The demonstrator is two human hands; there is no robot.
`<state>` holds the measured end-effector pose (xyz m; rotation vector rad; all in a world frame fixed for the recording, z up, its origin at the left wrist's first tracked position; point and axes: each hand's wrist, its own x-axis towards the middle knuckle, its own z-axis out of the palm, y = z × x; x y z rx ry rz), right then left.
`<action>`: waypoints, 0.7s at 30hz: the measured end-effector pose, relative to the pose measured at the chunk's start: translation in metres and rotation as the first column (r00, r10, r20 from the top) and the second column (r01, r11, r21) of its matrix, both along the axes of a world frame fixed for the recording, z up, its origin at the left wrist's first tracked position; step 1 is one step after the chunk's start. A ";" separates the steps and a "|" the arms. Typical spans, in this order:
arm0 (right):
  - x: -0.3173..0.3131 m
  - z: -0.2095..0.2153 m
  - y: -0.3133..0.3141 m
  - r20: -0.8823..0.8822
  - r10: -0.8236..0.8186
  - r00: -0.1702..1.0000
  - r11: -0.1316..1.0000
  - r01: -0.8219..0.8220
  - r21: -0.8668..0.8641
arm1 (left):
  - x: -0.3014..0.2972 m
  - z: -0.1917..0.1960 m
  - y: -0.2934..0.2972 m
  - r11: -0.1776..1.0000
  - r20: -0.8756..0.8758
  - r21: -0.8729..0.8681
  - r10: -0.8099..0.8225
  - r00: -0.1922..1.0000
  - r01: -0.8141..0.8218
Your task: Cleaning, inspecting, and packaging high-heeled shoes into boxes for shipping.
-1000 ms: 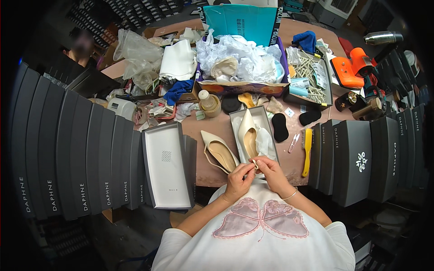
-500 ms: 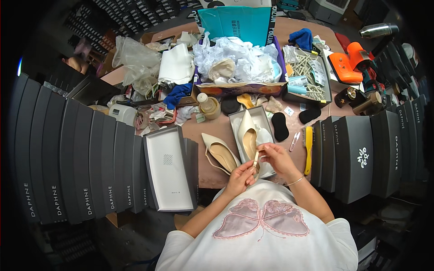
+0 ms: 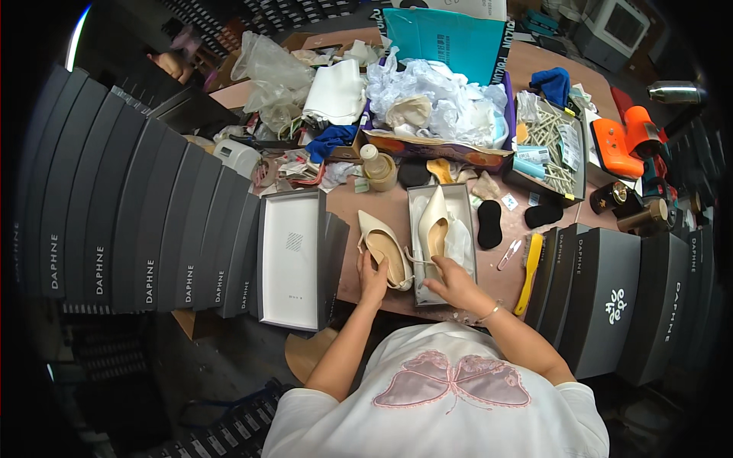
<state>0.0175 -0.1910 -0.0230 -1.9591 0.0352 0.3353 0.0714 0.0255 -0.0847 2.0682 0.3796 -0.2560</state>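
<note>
Two cream pointed slingback shoes lie toes away from me. My left hand (image 3: pixel 372 281) grips the left shoe (image 3: pixel 385 248) at its outer side, on the table next to the box. The right shoe (image 3: pixel 434 225) rests in an open grey shoebox (image 3: pixel 467 200) with white tissue paper (image 3: pixel 458 243). Over the near end of this box is my right hand (image 3: pixel 460 288), fingers stretched left and thumb apart, by the shoe's heel. That shoe's heel end is partly hidden by the hand. A thin strap shows between the two shoes.
A white-lined box lid (image 3: pixel 292 259) stands on the left. Rows of dark shoeboxes (image 3: pixel 164 229) flank both sides. Right of the box lie black pads (image 3: pixel 489 224), small snips (image 3: pixel 509 254) and a yellow-handled brush (image 3: pixel 528 275). Behind are a bottle (image 3: pixel 378 169) and a paper-filled carton (image 3: pixel 435 145).
My hands have come apart and let go of the right shoe's strap. The left hand moved left onto the left shoe, which now sits more upright. The view has shifted.
</note>
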 end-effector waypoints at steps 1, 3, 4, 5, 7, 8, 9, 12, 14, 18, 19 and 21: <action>0.003 -0.020 0.001 0.024 0.093 0.995 0.974 -0.086 -0.208 | -0.002 -0.004 -0.005 0.987 -0.075 -0.148 0.048 0.996 -0.058; 0.013 -0.063 0.004 -0.051 0.146 0.988 0.916 -0.154 -0.371 | -0.003 -0.034 -0.004 0.924 -0.188 -0.279 0.213 0.959 -0.260; 0.021 -0.071 0.001 -0.066 0.138 0.988 0.912 -0.153 -0.381 | -0.003 -0.063 -0.002 0.885 -0.231 -0.278 0.316 0.920 -0.374; 0.026 -0.071 -0.003 -0.089 0.127 0.988 0.910 -0.152 -0.387 | -0.004 -0.065 -0.007 0.836 -0.281 -0.265 0.410 0.868 -0.480; 0.039 -0.071 -0.012 -0.151 0.075 0.986 0.931 -0.123 -0.344 | 0.001 -0.066 0.005 0.812 -0.333 -0.452 0.229 0.915 -0.368; 0.033 -0.062 -0.013 -0.137 0.013 0.990 0.977 -0.042 -0.210 | 0.004 -0.058 0.008 0.780 -0.345 -0.540 0.137 0.929 -0.315; 0.029 -0.048 -0.015 -0.115 -0.049 0.992 0.997 0.042 -0.068 | 0.001 -0.039 0.007 0.766 -0.306 -0.538 0.212 0.928 -0.352; 0.010 0.005 -0.028 -0.217 -0.167 0.962 0.879 0.244 0.410 | -0.019 0.017 0.027 0.646 0.037 -0.763 0.088 0.995 -0.029; -0.004 -0.004 -0.054 -0.223 -0.152 0.963 0.664 0.266 0.699 | -0.017 0.050 0.034 0.548 0.024 -0.835 -0.051 0.998 0.048; -0.016 0.026 -0.052 -0.380 -0.058 0.923 0.307 0.379 0.873 | -0.005 0.077 0.020 0.235 -0.119 -0.972 -0.530 0.840 0.010; -0.024 0.025 -0.046 -0.367 -0.039 0.929 0.287 0.362 0.887 | -0.005 0.076 0.007 -0.056 -0.032 -0.994 -0.650 0.759 -0.090; -0.030 0.050 -0.027 -0.344 -0.065 0.937 0.293 0.348 0.891 | -0.009 0.067 -0.016 -0.389 0.168 -0.884 -0.783 0.599 -0.261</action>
